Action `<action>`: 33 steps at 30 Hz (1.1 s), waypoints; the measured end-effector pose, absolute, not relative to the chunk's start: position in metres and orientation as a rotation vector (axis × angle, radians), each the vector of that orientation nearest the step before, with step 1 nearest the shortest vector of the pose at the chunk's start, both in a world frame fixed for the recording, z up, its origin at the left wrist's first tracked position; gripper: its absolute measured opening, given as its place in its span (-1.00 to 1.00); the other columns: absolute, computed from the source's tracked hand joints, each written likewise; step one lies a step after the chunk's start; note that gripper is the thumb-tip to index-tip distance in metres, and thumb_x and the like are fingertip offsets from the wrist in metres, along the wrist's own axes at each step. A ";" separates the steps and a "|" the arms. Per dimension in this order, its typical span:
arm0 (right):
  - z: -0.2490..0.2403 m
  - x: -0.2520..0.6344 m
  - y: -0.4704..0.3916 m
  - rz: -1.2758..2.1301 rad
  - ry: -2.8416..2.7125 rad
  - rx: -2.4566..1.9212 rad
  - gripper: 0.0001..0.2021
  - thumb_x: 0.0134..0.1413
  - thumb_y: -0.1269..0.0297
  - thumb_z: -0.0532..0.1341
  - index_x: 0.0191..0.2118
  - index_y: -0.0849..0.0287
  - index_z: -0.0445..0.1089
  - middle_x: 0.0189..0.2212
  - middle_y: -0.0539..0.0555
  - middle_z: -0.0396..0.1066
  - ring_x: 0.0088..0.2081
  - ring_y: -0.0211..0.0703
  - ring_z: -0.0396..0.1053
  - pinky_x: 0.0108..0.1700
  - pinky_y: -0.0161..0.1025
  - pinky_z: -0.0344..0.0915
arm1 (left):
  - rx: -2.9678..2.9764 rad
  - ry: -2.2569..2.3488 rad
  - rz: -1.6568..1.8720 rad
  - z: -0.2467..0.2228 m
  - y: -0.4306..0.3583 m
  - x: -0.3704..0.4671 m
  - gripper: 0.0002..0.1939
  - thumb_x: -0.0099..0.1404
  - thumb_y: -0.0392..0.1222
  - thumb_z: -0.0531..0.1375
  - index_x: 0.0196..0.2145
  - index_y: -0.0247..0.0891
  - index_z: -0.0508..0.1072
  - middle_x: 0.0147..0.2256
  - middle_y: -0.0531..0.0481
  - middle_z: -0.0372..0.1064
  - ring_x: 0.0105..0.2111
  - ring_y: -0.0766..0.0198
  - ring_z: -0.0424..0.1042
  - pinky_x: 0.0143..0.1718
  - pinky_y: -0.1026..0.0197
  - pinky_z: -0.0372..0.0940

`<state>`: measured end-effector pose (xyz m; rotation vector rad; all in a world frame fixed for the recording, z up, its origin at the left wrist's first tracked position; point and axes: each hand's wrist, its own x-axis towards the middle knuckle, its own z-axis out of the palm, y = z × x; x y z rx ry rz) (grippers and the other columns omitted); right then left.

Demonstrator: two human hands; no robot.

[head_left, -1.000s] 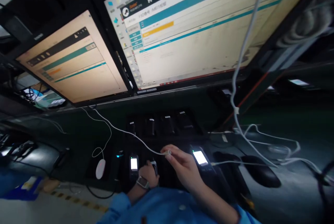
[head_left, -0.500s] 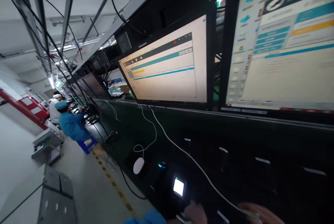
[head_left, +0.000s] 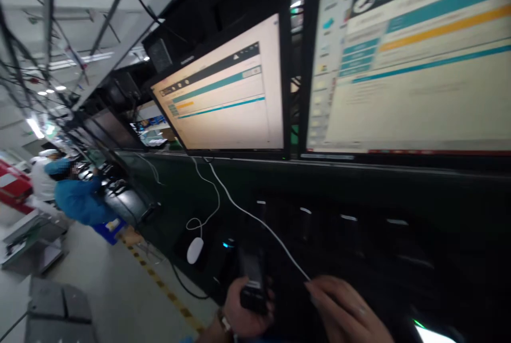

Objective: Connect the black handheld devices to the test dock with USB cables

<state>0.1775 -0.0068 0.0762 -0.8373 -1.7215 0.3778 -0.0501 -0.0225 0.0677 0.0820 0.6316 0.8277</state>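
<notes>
My left hand (head_left: 247,313), with a band at its wrist, is closed around a black handheld device (head_left: 254,282) low in the view, right of the white mouse. To its right, my right hand (head_left: 345,305) pinches the end of a white cable (head_left: 265,223) that runs down from below the middle monitor. The plug at the cable's end is hidden by the fingers. A second device with a bright screen (head_left: 433,334) lies at the bottom right edge.
Two lit monitors (head_left: 223,95) (head_left: 415,76) stand at the back of the dark bench. A white mouse (head_left: 195,250) and a small blue light (head_left: 228,244) are left of my hands. Several dark items with pale labels lie in a row. Two people work at the far left.
My left hand has come up into view with the black device in its grasp. My right hand has moved left and up with the cable. The view has shifted right, and a bright screen shows at bottom right.
</notes>
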 end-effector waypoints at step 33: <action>0.115 0.145 0.003 0.321 -2.306 -0.894 -0.82 0.13 0.52 0.11 -0.43 0.24 0.41 -0.47 0.04 0.40 -0.41 -0.23 0.24 -0.27 -0.25 0.16 | 0.391 0.834 0.835 0.080 -0.005 -0.028 -0.64 0.08 0.02 0.20 -0.50 -0.41 0.48 -0.68 -0.10 0.38 -0.73 0.27 0.31 -0.73 0.32 0.10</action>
